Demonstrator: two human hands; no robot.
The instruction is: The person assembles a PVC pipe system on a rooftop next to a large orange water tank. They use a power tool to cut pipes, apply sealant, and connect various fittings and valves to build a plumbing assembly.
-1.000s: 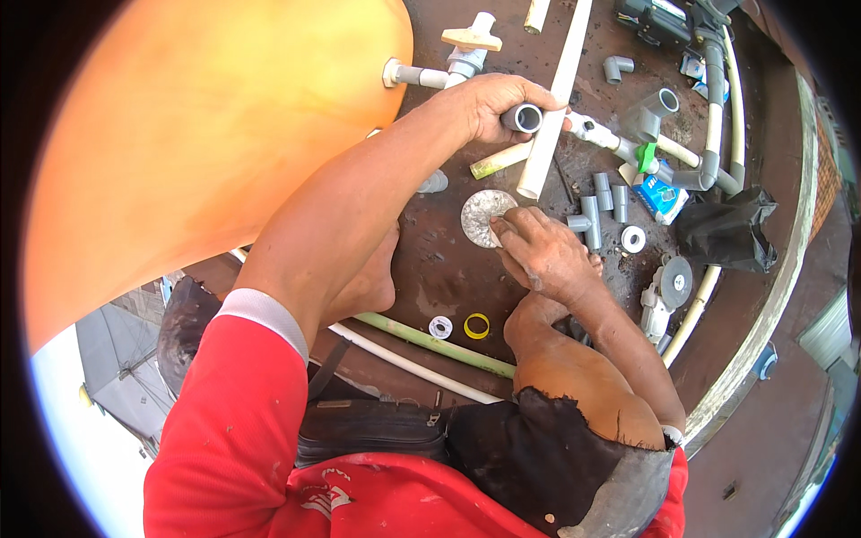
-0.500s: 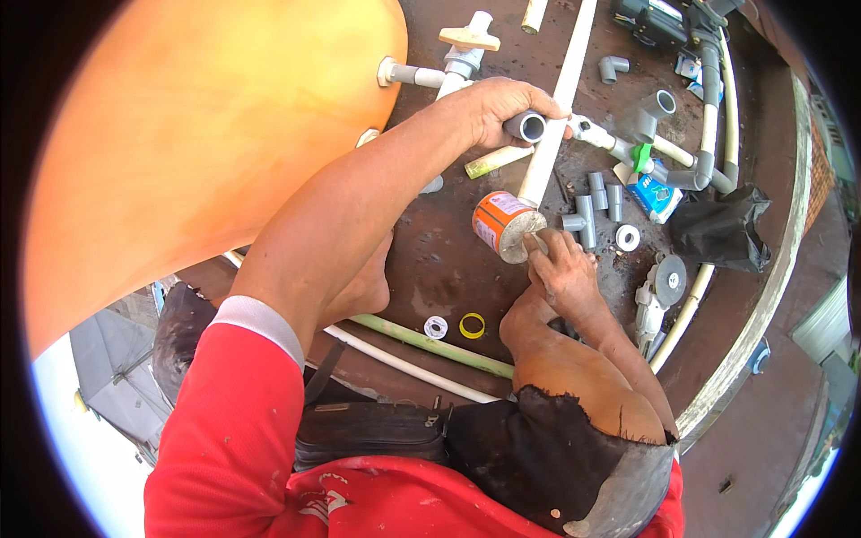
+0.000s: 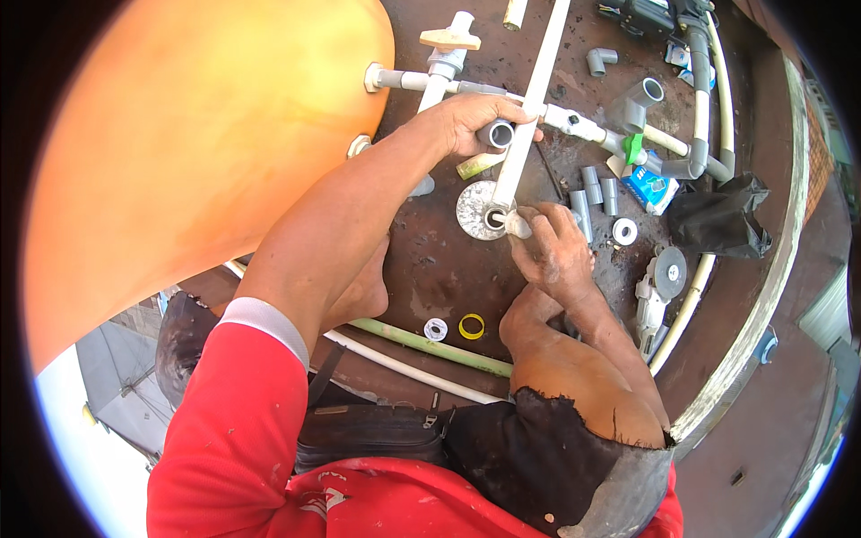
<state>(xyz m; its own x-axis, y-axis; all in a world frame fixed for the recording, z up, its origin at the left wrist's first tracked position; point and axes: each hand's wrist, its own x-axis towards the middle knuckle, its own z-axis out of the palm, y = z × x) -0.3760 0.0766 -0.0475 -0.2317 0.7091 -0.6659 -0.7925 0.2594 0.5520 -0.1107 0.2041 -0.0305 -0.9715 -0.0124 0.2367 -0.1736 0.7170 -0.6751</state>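
My left hand (image 3: 462, 117) is closed around a short grey pipe fitting (image 3: 495, 134), its open end facing up, beside a long white pipe (image 3: 531, 103). The pipe's near end rests over a round silver tin (image 3: 471, 211) that stands on the dark brown surface. My right hand (image 3: 556, 251) pinches a small whitish applicator (image 3: 517, 224) against that pipe end. Whether the applicator is a brush or a rag cannot be told.
A big orange tank (image 3: 197, 161) fills the left, with a valve with a cream handle (image 3: 448, 40) on its outlet pipe. Loose grey fittings (image 3: 592, 184), a blue packet (image 3: 650, 188), a black bag (image 3: 717, 215), a yellow ring (image 3: 471, 325) and a green pipe (image 3: 421, 341) lie around. The curved ledge (image 3: 762, 296) runs along the right.
The tin was tipped on its side half a second ago and now stands flat. My right hand has left the tin and come up to the white pipe's end. The left hand kept its grip.
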